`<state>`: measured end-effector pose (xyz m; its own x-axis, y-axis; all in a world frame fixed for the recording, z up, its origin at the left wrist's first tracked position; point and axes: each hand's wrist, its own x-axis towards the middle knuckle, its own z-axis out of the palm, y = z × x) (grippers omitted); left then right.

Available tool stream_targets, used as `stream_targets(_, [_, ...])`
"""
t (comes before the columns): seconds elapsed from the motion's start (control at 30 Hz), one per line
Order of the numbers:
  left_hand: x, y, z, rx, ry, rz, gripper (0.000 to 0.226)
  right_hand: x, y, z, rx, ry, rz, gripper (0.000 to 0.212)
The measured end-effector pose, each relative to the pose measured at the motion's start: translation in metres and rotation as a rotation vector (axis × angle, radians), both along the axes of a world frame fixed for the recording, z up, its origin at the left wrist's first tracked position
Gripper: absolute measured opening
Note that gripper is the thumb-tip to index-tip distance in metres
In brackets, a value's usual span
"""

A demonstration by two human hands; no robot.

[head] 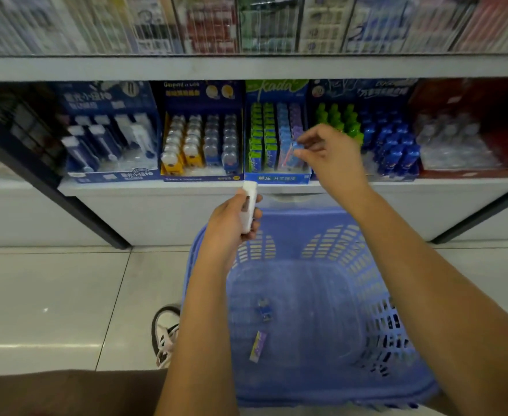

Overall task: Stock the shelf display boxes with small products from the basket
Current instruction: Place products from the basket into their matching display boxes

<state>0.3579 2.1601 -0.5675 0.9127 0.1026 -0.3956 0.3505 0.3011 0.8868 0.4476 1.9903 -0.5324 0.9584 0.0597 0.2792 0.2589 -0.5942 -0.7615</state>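
Blue plastic basket (pixel 300 220) stands on the floor in front of the shelf (pixel 156 187), with a purple packet (pixel 258 346) and a small blue item (pixel 264 310) lying apart on its bottom. The left hand (pixel 231 223) is above the basket's far rim, its fingers curled around a white oblong product (pixel 249 205) that points up toward the shelf edge. The right hand (pixel 327 154) reaches to the display box (pixel 276 177) with green, blue and purple rows, thumb and fingers pinched on a small blue packet (pixel 298 150) just over the blue row.
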Motion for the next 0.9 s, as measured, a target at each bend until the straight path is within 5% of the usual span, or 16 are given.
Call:
stream_targets(0.5, [0.006,0.003,0.005,-0.104,-0.031,0.078,0.034,0.013,0.012,-0.003,-0.384,-0.04,0.072,0.024])
stream_targets(0.63, [0.005,0.01,0.008,-0.051,-0.099,0.177,0.026,-0.015,0.035,0.005,-0.057,0.097,0.1,0.018])
stream_targets(0.77, [0.002,0.029,0.02,0.376,-0.405,0.159,0.022,-0.03,0.079,0.022,0.181,0.345,0.281,0.028])
stream_targets(0.9, [0.004,0.057,0.035,0.588,-0.491,0.306,0.028,-0.025,0.119,0.038,0.299,0.322,0.317,0.018])
